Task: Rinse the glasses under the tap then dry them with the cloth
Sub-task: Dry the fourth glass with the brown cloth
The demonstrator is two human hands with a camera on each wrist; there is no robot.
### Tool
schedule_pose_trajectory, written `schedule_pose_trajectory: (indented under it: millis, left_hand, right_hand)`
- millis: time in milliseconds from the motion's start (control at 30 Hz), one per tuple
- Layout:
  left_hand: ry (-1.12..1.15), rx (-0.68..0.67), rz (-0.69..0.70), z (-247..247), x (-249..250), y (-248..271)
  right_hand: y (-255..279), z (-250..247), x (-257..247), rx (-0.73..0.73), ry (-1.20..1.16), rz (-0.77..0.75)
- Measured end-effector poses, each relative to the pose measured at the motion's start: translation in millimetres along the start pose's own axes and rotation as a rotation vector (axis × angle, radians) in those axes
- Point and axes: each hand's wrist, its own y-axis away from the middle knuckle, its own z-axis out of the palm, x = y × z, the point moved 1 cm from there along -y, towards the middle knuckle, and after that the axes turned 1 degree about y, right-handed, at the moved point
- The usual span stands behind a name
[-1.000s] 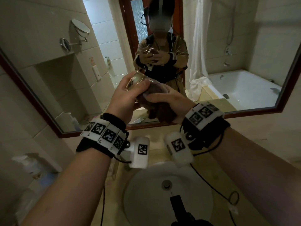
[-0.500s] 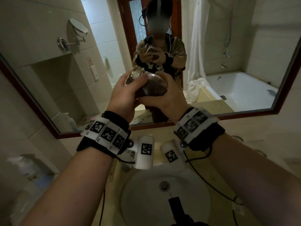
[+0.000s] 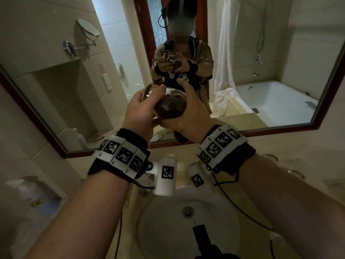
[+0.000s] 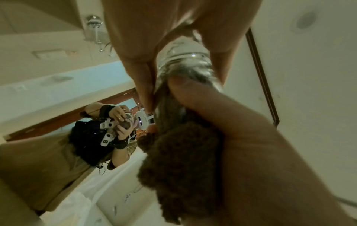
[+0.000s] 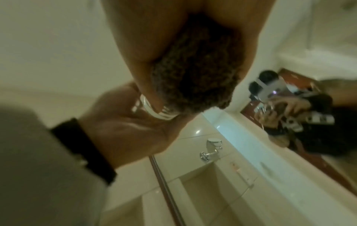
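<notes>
Glass (image 3: 164, 101) gripped by left hand (image 3: 139, 113) at 9 o'clock, brown cloth (image 3: 170, 109) stuffed inside, right hand (image 3: 190, 111) gripping cloth, above sink (image 3: 160, 221).

The glass (image 3: 164, 103) is held above the basin (image 3: 160, 230), before the mirror (image 3: 56, 101), left hand (image 3: 141, 111) on its left, right hand (image 3: 192, 113) on its right. The cloth (image 4: 185, 165) sits inside the glass and hangs out below it.

clear glass (image 3: 169, 101) held tilted, brown cloth (image 3: 170, 109) stuffed inside
</notes>
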Motion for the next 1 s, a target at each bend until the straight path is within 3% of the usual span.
schedule_pose_trajectory:
  millis: [67, 133, 200, 267, 400, 500, 567, 600, 667, 733, 800, 867, 933, 1000]
  left_hand:
    - [-0.016, -0.038, 0.065, -3, -1, -1]
    - [-0.02, -0.091, 0.085, -7, 0, 0]
    - [0.0, -0.154, 0.073, -9, -3, 0]
    - [0.039, -0.143, 0.059, -8, -4, 2]
    - [0.093, -0.113, -0.099, -2, -4, 3]
    - [0.133, -0.112, -0.111, -1, -2, 1]
    - [0.087, -0.084, -0.054, -5, -2, 0]
    - [0.054, -0.089, -0.02, -7, -2, 0]
    - [-0.002, -0.149, 0.041, -12, -3, -1]
    - [0.003, -0.203, 0.045, -15, -2, -1]
    - [0.031, -0.178, 0.024, -14, -2, -1]
    - [0.077, -0.141, -0.034, -9, -1, 1]
    - [0.166, -0.159, -0.089, -4, -1, 4]
    - [0.168, -0.137, -0.06, -3, -1, 2]
  right_hand:
    - [-2, 2, 7, -0.028, -0.222, 0.136]
    - [-5, 2, 12, -0.152, -0.497, 0.284]
    - [-7, -1, 15, -0.243, -0.608, 0.341]
    - [-4, -4, 9, -0.174, -0.469, 0.287]
    - [-2, -1, 2, 0.027, 0.218, -0.112]
    - [-3, 2, 1, 0.039, 0.308, -0.156]
    - [-6, 2, 0, 0.016, 0.114, -0.039]
    - [-7, 1, 1, -0.039, -0.09, 0.061]
    - [-9, -3, 3, -0.265, -0.581, 0.272]
    - [-11, -7, 5, -0.373, -0.758, 0.353]
    - [-9, -7, 1, -0.248, -0.571, 0.283]
    - [-7, -3, -3, -0.04, -0.103, 0.048]
    - [-4, 4, -2, 0.036, 0.279, -0.171]
    - [-1, 7, -3, 0.048, 0.31, -0.196]
